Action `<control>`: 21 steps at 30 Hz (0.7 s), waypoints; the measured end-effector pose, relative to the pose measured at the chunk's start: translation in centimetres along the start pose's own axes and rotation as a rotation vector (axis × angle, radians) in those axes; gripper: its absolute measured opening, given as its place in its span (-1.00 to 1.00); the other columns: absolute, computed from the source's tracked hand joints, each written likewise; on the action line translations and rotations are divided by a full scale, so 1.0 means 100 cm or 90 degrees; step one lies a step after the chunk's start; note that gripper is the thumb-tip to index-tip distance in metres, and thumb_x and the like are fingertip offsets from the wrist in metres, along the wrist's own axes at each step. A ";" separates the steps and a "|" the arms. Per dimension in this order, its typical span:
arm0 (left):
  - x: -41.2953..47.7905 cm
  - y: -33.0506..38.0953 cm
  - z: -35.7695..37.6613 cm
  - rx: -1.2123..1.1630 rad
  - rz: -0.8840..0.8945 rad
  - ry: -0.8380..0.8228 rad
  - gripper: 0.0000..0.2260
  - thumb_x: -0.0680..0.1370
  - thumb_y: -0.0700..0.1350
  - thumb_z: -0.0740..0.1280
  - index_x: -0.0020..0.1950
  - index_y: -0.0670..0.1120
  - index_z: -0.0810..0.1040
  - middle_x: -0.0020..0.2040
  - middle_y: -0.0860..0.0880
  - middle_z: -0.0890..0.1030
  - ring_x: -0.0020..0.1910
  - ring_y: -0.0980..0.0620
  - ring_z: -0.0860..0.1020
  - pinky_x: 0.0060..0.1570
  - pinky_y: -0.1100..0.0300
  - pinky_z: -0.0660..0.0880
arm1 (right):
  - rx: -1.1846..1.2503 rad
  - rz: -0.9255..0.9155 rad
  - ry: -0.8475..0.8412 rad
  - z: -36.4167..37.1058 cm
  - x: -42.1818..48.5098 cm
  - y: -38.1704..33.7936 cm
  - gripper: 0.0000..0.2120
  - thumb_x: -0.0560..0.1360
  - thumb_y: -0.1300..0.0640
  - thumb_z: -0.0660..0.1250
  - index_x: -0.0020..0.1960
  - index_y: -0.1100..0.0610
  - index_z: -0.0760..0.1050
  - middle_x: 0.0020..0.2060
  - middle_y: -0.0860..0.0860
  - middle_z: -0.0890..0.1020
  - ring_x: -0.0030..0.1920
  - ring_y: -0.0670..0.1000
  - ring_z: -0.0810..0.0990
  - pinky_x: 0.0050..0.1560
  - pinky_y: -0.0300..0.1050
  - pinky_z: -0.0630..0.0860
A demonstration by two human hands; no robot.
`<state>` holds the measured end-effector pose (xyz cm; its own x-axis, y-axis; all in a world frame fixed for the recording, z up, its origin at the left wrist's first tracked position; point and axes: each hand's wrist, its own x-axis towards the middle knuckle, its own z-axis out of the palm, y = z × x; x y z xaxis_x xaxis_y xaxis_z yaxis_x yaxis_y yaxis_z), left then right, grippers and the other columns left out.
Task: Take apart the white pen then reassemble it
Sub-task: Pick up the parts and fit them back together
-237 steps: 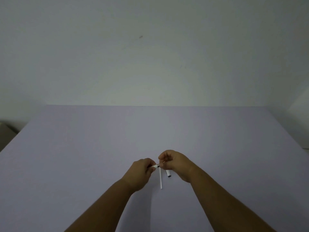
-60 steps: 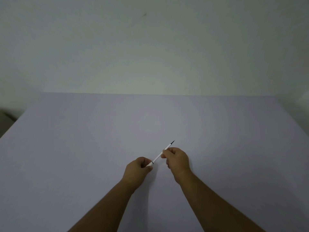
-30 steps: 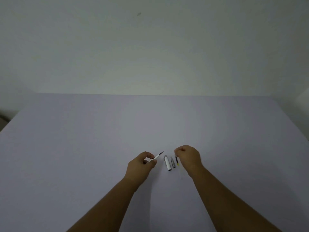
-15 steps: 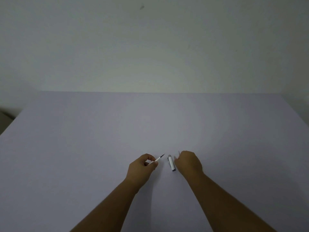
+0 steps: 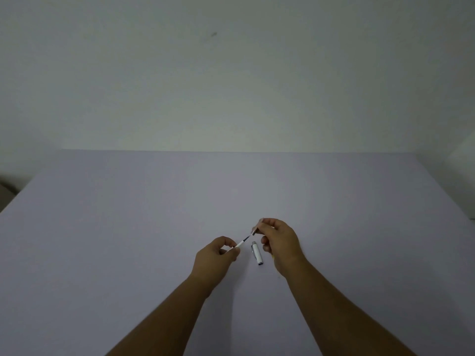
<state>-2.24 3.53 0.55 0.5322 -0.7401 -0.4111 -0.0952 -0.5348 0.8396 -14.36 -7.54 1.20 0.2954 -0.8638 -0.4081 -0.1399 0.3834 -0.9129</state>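
My left hand [image 5: 217, 255] pinches the thin white refill [image 5: 240, 244], its dark tip slanting up and right toward my right hand [image 5: 279, 242], whose fingers [image 5: 262, 227] grip a small dark piece [image 5: 254, 232] — almost touching, in line. The pen's white cap [image 5: 257, 253] lies on the desk [image 5: 128, 227] below, between my hands.

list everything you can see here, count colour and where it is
pen refill: 1, white with dark tip, pinched in left hand, tip toward right hand
small pen piece: 1, greyish, in right fingertips at the refill's tip
pen cap: 1, white and silver, lying on table between the hands
table: 1, pale lilac, fills lower view
wall: 1, off-white, behind table
left hand: 1, grip closed on refill
right hand: 1, grip closed on small piece
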 end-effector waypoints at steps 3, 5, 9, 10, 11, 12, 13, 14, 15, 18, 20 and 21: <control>-0.006 0.002 0.001 0.007 0.013 0.003 -0.91 0.50 -0.01 0.33 -0.20 0.12 0.59 -0.28 0.05 0.66 -0.38 0.10 0.46 -0.45 0.32 0.41 | -0.011 -0.002 -0.015 0.000 -0.008 0.001 -0.92 0.46 0.19 0.33 -0.08 0.14 0.59 -0.26 0.04 0.70 -0.47 -0.10 0.48 -0.42 -0.21 0.44; -0.009 0.003 0.001 0.011 0.022 0.003 -0.91 0.50 -0.01 0.33 -0.19 0.12 0.58 -0.29 0.05 0.66 -0.38 0.09 0.47 -0.44 0.30 0.42 | -0.023 0.003 -0.031 0.000 -0.013 0.002 -0.93 0.45 0.20 0.34 -0.09 0.12 0.59 -0.27 0.04 0.69 -0.48 -0.12 0.49 -0.41 -0.21 0.45; -0.014 0.006 0.002 0.025 0.036 0.008 -0.95 0.49 0.01 0.35 -0.17 0.11 0.57 -0.23 0.03 0.68 -0.31 0.08 0.53 -0.35 0.27 0.47 | -0.042 0.013 -0.067 0.000 -0.023 0.004 -0.97 0.43 0.15 0.37 -0.16 0.07 0.59 -0.28 0.10 0.63 -0.38 -0.02 0.47 -0.32 -0.11 0.46; -0.016 0.006 0.001 0.025 0.035 0.012 -0.97 0.48 0.00 0.37 -0.15 0.08 0.57 -0.20 0.01 0.68 -0.28 0.07 0.54 -0.31 0.25 0.48 | -0.041 0.010 -0.071 -0.001 -0.025 0.004 -0.97 0.42 0.15 0.37 -0.16 0.06 0.59 -0.29 0.10 0.61 -0.37 -0.02 0.46 -0.31 -0.11 0.45; -0.016 0.005 0.001 0.022 0.034 0.016 -0.96 0.47 -0.01 0.39 -0.14 0.05 0.57 -0.18 -0.01 0.68 -0.26 0.06 0.55 -0.29 0.24 0.49 | -0.041 0.004 -0.076 -0.001 -0.026 0.003 -0.96 0.42 0.15 0.36 -0.16 0.06 0.59 -0.29 0.10 0.61 -0.37 -0.02 0.46 -0.32 -0.12 0.45; -0.017 0.005 0.000 0.018 0.031 0.018 -0.94 0.46 -0.02 0.40 -0.14 0.03 0.57 -0.18 -0.02 0.68 -0.26 0.07 0.55 -0.29 0.24 0.48 | -0.042 -0.003 -0.083 -0.002 -0.027 0.002 -0.94 0.42 0.16 0.36 -0.15 0.04 0.59 -0.29 0.09 0.61 -0.37 -0.02 0.46 -0.33 -0.13 0.45; -0.018 0.005 -0.001 0.019 0.029 0.018 -0.94 0.46 -0.03 0.41 -0.15 0.01 0.56 -0.18 -0.02 0.67 -0.27 0.08 0.54 -0.30 0.25 0.46 | -0.042 -0.010 -0.093 -0.003 -0.028 0.001 -0.92 0.43 0.16 0.36 -0.13 0.01 0.60 -0.29 0.07 0.61 -0.36 -0.03 0.46 -0.33 -0.13 0.45; -0.018 0.005 -0.001 0.023 0.027 0.016 -0.93 0.46 -0.05 0.42 -0.16 0.01 0.56 -0.20 -0.01 0.65 -0.29 0.08 0.52 -0.31 0.26 0.43 | -0.043 -0.017 -0.103 -0.004 -0.030 0.000 -0.90 0.43 0.16 0.36 -0.12 -0.01 0.61 -0.28 0.06 0.61 -0.35 -0.03 0.47 -0.32 -0.13 0.46; -0.019 0.005 -0.001 0.027 0.026 0.014 -0.93 0.46 -0.05 0.42 -0.17 0.00 0.56 -0.22 0.00 0.63 -0.31 0.09 0.49 -0.33 0.26 0.41 | -0.044 -0.023 -0.113 -0.005 -0.031 -0.001 -0.89 0.43 0.16 0.36 -0.12 -0.02 0.63 -0.26 0.05 0.62 -0.33 -0.03 0.49 -0.30 -0.13 0.47; -0.022 0.005 -0.003 0.029 0.024 0.007 -0.93 0.45 -0.07 0.43 -0.18 -0.01 0.57 -0.26 0.00 0.58 -0.32 0.08 0.46 -0.33 0.25 0.40 | -0.054 -0.038 -0.136 -0.009 -0.035 -0.003 -0.90 0.41 0.15 0.38 -0.15 -0.01 0.64 -0.24 0.03 0.64 -0.31 -0.04 0.51 -0.29 -0.12 0.47; -0.024 0.005 -0.005 0.019 0.022 -0.007 -0.93 0.44 -0.08 0.44 -0.15 -0.03 0.59 -0.24 -0.01 0.59 -0.30 0.07 0.48 -0.30 0.23 0.42 | -0.063 -0.042 -0.142 -0.011 -0.036 -0.004 -0.92 0.40 0.15 0.39 -0.15 0.01 0.64 -0.27 -0.01 0.65 -0.34 -0.07 0.53 -0.33 -0.17 0.47; -0.025 0.005 -0.005 0.011 0.022 -0.016 -0.93 0.44 -0.08 0.44 -0.14 -0.04 0.59 -0.24 -0.02 0.60 -0.29 0.06 0.49 -0.28 0.22 0.44 | -0.074 -0.040 -0.144 -0.012 -0.036 -0.004 -0.93 0.40 0.16 0.40 -0.14 0.03 0.64 -0.28 -0.03 0.66 -0.34 -0.08 0.54 -0.34 -0.19 0.48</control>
<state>-3.14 5.32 2.18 0.5073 -0.7683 -0.3904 -0.1282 -0.5152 0.8474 -16.54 -4.97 3.04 0.5090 -0.7845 -0.3541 -0.2186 0.2801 -0.9347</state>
